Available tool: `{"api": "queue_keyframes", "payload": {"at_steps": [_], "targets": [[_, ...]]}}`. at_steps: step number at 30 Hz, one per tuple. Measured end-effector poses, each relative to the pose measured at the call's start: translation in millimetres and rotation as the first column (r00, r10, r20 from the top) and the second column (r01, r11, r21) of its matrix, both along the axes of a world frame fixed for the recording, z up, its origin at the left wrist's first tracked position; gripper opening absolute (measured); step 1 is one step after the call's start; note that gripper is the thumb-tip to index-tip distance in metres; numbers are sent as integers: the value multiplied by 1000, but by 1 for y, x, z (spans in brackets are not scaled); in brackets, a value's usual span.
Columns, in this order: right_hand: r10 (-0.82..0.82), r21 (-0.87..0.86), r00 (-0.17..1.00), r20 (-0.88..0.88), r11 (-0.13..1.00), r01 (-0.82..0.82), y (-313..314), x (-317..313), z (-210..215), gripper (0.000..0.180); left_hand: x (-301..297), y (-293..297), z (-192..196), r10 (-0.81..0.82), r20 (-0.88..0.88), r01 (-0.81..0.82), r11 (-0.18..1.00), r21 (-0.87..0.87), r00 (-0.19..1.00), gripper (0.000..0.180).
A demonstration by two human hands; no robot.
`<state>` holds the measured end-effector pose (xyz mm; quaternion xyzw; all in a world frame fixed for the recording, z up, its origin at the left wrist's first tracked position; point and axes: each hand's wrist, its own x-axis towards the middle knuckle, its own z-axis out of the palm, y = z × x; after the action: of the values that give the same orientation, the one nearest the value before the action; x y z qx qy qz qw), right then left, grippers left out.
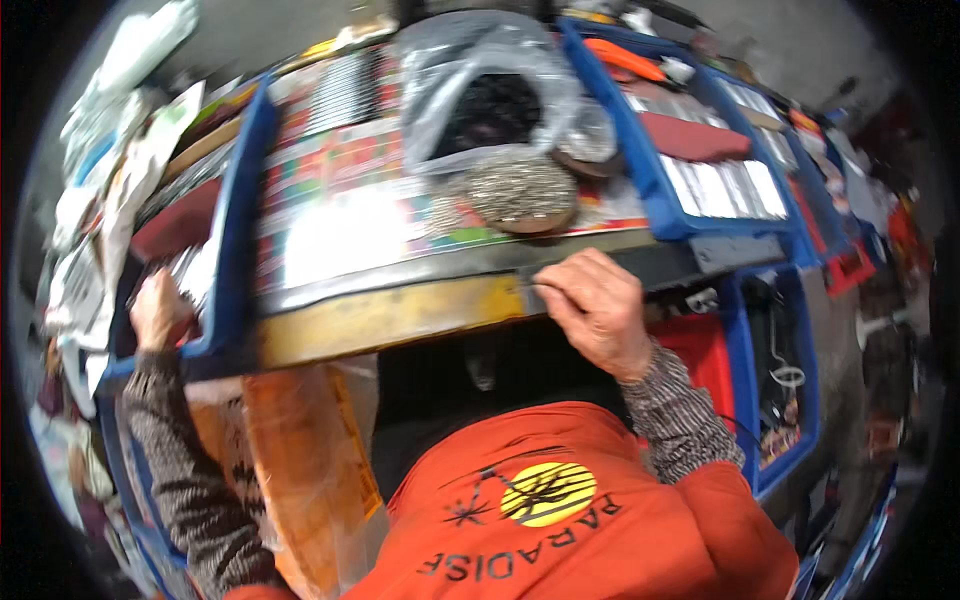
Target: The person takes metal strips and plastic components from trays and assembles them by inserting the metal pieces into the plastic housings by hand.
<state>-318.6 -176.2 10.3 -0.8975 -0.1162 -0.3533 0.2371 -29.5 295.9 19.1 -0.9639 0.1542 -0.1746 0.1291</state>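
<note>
My left hand (160, 310) reaches into the blue bin (238, 220) on the left, beside shiny metal pieces (190, 272). Its fingers look curled in, and what they hold, if anything, is hidden. By the front edge of the table, my right hand (597, 308) is closed, with thumb and fingertips pressed together. Anything in that pinch is too small to make out. Just beyond it sits a round dish (545, 228) heaped with small silvery metal parts (520, 188). More loose parts lie on the tabletop to its left.
Behind the dish lies a clear plastic bag (430, 75) with dark contents (490, 112). A stack of metal strips (343, 90) rests at the back left. On the right, a blue bin (625, 140) holds packed pieces. An orange plastic bag (305, 450) hangs below the table's worn edge (400, 318).
</note>
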Motion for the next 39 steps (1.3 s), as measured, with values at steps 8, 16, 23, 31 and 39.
{"api": "queue_keyframes", "payload": {"at_steps": [8, 16, 23, 31, 39], "targets": [[-110, -121, 988, 110, 985, 124, -45, -25, 27, 15, 31, 41, -32, -330, 231, 328, 943, 51, 915, 11], [-404, -177, 909, 105, 891, 417, -129, -26, 60, 6, 17, 26, -18, -292, 323, 322, 946, -43, 900, 16], [-540, -246, 806, -243, 838, 488, -207, -6, 55, 19, -19, -18, 18, -183, 263, 262, 915, -308, 947, 9], [-466, -263, 783, -411, 883, 388, -225, 15, 49, 25, -45, -33, 22, -139, 354, 315, 800, -510, 925, 13], [-463, -257, 751, -472, 887, 385, -222, 16, 50, 23, -106, -110, 39, -223, 393, 447, 559, -698, 892, 14]]}}
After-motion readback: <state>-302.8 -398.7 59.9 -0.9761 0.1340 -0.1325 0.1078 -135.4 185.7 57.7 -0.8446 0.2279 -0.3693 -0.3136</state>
